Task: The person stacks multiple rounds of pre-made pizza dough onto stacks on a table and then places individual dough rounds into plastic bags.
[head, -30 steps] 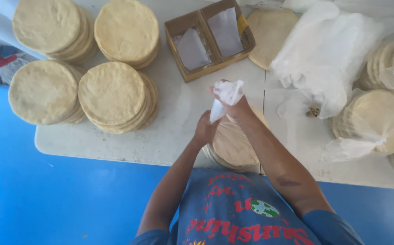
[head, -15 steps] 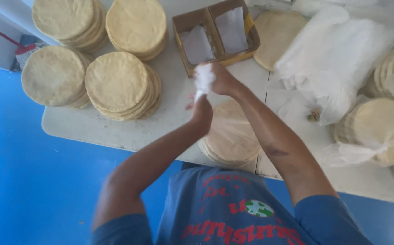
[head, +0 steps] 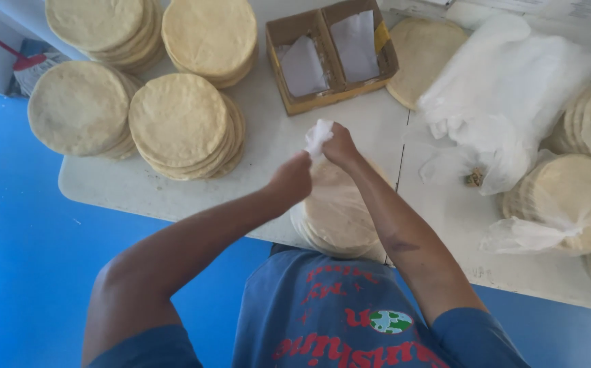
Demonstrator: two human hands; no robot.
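White tabletop (head: 350, 123) over a blue floor is crowded with stacks of flat round tortillas (head: 179, 123) and a cardboard box (head: 329, 58) of paper slips. Near the front edge, a bagged stack (head: 336, 218) is being closed: the bag's twisted neck (head: 318, 135) is gripped by the right hand (head: 339, 144), with the left hand (head: 292, 178) closed just below it. Judged from this, tying is in hand; a firm knot is called for next.

Four bare tortilla stacks (head: 179, 123) top left; cardboard box (head: 333, 54) of paper squares; crumpled plastic heap (head: 506, 95).
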